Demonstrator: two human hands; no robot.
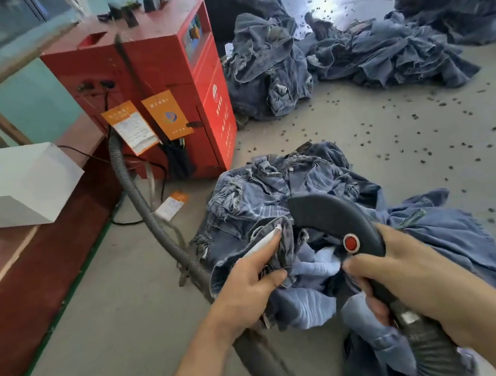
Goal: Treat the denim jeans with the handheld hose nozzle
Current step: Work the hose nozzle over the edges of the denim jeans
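Note:
A heap of blue denim jeans (272,191) lies on the floor in front of me. My left hand (251,283) pinches a frayed waistband edge of the top pair, index finger stretched along a white label. My right hand (405,278) grips the black curved hose nozzle (333,218), whose tip points down into the denim. A red button (351,242) sits on the handle just above my thumb. The grey ribbed hose (429,349) runs back from the nozzle under my right wrist.
A red machine cabinet (154,84) stands at the back left, with a grey hose (136,194) curving from it across the floor. More denim piles (379,52) lie behind. Dark scraps litter the floor (420,137). A white box (17,183) rests on a brown ledge at left.

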